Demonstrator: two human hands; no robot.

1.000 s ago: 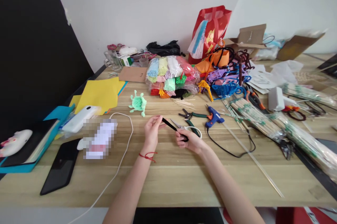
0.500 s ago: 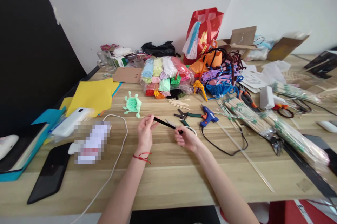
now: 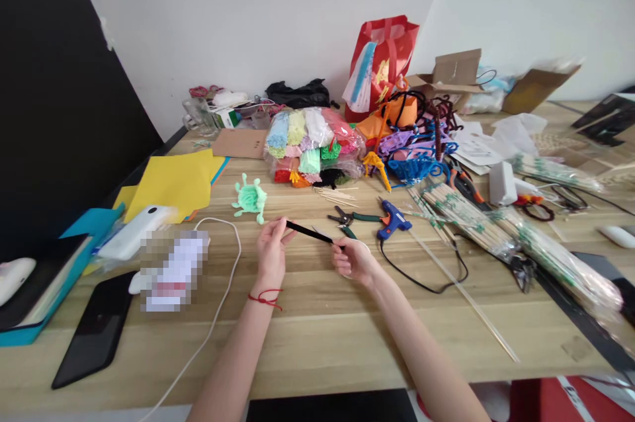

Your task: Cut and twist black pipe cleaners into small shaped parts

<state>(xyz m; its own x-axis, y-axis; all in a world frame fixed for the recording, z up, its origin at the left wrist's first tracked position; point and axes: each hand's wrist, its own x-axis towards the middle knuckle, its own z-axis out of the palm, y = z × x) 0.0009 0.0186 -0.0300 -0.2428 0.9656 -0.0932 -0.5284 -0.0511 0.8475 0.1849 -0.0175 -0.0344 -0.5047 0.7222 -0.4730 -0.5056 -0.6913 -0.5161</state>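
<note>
A black pipe cleaner (image 3: pixel 310 232) stretches nearly straight between my two hands, sloping down to the right. My left hand (image 3: pixel 271 247) pinches its left end between thumb and fingers. At the other end, my right hand (image 3: pixel 356 259) has its fingers closed around the stem. Behind my left hand sits a mint-green fuzzy figure (image 3: pixel 251 198) with several knobbed limbs. Green-handled pliers (image 3: pixel 367 216) lie just beyond my right hand, which partly hides another tool there. A blue glue gun (image 3: pixel 393 219) rests to the right of them.
Bagged coloured pipe cleaners (image 3: pixel 312 144) lie at the back, beside a tangled coloured pile (image 3: pixel 421 137) and a red bag (image 3: pixel 381 65). Bundled wooden sticks (image 3: pixel 466 217) are at right. Yellow sheets (image 3: pixel 173 184), a black phone (image 3: pixel 94 329) and a white cable (image 3: pixel 218 316) are at left.
Both hands have shifted slightly, the left a little to the left. The black pipe cleaner stays held between them, with slightly more of it showing.
</note>
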